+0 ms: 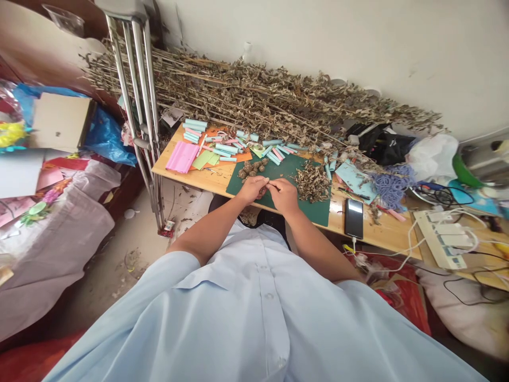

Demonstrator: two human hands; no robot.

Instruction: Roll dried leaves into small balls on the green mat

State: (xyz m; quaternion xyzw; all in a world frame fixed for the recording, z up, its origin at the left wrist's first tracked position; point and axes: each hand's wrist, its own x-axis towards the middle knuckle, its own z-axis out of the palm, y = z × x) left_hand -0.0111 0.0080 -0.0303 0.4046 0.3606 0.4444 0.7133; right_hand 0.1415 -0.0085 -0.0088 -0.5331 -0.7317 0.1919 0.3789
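My left hand (253, 191) and my right hand (283, 195) meet at the near edge of a green cutting mat (320, 213). Their fingers are pinched together at the tips. Whatever lies between them is too small and covered to make out; a bit of brown shows beneath. Just beyond my left hand sits a cluster of brown balls (252, 168) that look like rolled dried leaves. To the right of my right hand is a loose heap of dried leaves (313, 182) on the mat.
Blue and pink paper rolls (226, 148) and a pink paper stack (182, 157) lie at the back left. Long dried plant stalks (254, 95) line the wall. A phone (353, 218) on a cable and a power strip (439, 239) are at right. Metal crutches (139, 85) stand left.
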